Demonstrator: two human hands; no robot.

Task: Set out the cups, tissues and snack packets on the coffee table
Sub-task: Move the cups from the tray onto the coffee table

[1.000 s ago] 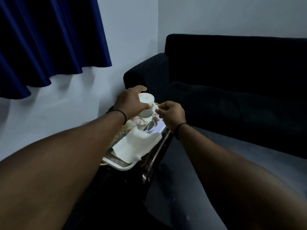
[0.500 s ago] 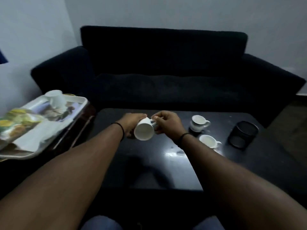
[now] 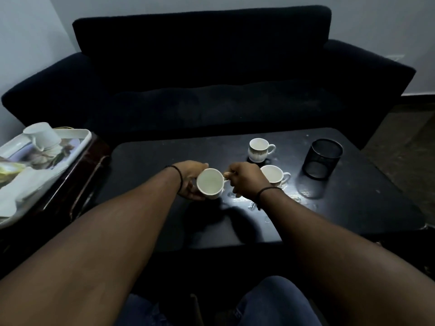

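While the left hand cups a white cup, the right hand pinches its handle; no writing legible.

We hold a white cup over the counter, left hand cradling, right hand pinching its handle.

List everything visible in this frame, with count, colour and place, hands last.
cups: four, white; two on the coffee table, one held, one upside down on the tray
coffee table: one, black, centre
mesh holder: one, black, table's right side
tray: one, white rim, side table at left
tissues: white pile, on the tray
snack packet: yellow-green, tray's left edge, partly cut off
sofa: one, dark, behind the table
left hand: cradles the held cup
right hand: pinches its handle
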